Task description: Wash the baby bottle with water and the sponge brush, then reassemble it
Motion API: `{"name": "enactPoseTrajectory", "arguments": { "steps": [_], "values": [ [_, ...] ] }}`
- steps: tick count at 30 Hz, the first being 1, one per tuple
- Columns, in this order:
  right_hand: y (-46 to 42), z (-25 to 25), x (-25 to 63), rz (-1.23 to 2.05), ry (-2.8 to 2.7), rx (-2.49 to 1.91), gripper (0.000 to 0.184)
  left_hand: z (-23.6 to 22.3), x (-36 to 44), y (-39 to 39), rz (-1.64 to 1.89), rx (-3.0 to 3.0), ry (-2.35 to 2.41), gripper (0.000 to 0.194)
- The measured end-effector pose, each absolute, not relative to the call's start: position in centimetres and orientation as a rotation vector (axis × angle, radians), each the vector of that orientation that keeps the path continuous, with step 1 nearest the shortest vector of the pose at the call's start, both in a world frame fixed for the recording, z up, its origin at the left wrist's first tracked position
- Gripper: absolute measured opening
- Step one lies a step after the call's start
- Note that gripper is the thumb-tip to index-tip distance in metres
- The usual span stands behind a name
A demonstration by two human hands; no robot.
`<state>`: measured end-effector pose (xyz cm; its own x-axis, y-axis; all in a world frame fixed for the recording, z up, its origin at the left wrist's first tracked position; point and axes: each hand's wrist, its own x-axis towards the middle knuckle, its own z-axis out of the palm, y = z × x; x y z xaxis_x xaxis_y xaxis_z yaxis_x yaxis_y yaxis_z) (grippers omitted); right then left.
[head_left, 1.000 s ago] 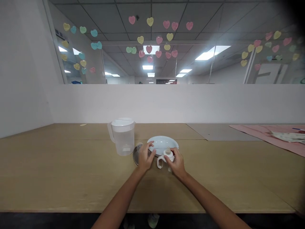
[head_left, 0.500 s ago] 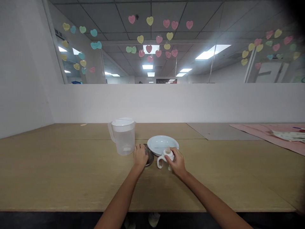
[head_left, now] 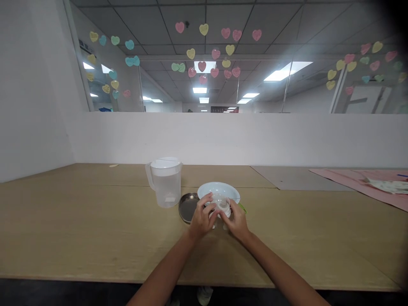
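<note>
My right hand [head_left: 237, 219] is closed round a white baby-bottle top with handles [head_left: 225, 210], held low over the table. My left hand [head_left: 202, 216] meets it from the other side, its fingers curled on a clear rounded cap [head_left: 219, 199]. Whether the cap touches the white top I cannot tell. Just behind both hands lies a white oval dish [head_left: 218, 185], partly covered by them. A round dark metal pan [head_left: 187, 207] sits left of my left hand.
A clear lidded plastic pitcher [head_left: 167, 185] stands left of the pan. Some bright green thing [head_left: 243, 208] shows beside my right hand. At the far right lies a pink sheet [head_left: 344, 178] with papers on it. A white wall [head_left: 223, 138] rises behind the table.
My left hand has left the metal pan and moved right to the baby-bottle top, with the clear cap now in its fingers. My right hand has stayed nearly in place.
</note>
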<state>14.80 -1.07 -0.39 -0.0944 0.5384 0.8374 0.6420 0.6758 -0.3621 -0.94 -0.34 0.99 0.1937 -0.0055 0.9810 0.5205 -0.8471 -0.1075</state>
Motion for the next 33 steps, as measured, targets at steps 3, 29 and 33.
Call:
{"name": "enactPoseTrajectory", "arguments": {
  "steps": [3, 29, 33],
  "values": [
    [-1.1, -0.8, 14.8, -0.115, -1.722, -0.974, 0.058, 1.0, -0.4, -0.5, -1.592, -2.175, -0.513, 0.038],
    [0.3, -2.7, 16.5, -0.057, -1.683, -0.955, 0.054, 1.8, 0.9, -1.6, -1.541, -2.299, -0.576, 0.050],
    [1.5, -3.4, 17.3, 0.009, -1.638, -1.006, 0.060, 2.5, 1.0, -3.3, -1.428, -2.331, -0.717, 0.049]
  ]
}}
